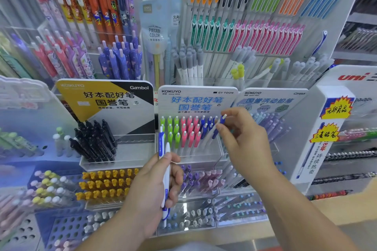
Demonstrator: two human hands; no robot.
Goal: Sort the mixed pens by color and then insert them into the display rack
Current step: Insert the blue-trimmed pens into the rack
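At the far left we see black pens [95,144] standing tilted in a clear tray under a yellow and black Gambol card. Below them are rows of yellow-capped pens [106,184].

Next comes the left hand [153,191], low in the middle, with fingers and thumb curled round white-and-blue pens [167,171]. We make out at least two, held upright and close together. Their barrels are white. One shows a blue clip with a white push button at its top, and another shows a plain white pointed end. A blue clip and a white tip stick out under the hand. These pens are in front of the left edge of the display rack [204,152], a clear stepped tray backed by a white KOKUYO card with blue lettering.

In that rack we find three colour groups side by side, each in stepped rows: green pens [170,128] at the left, pink pens [190,130] in the middle and blue pens [205,126] at the right, all with white buttons.

The right hand [242,142] is raised at the rack's right edge. Its thumb and fingertips pinch a tilted blue-topped pen [222,118] with a white button, just beside the blue group. We cannot tell whether its tip sits in a slot.

Further right stand lilac pencils [272,126] and a white stand [326,112] with yellow stickers.
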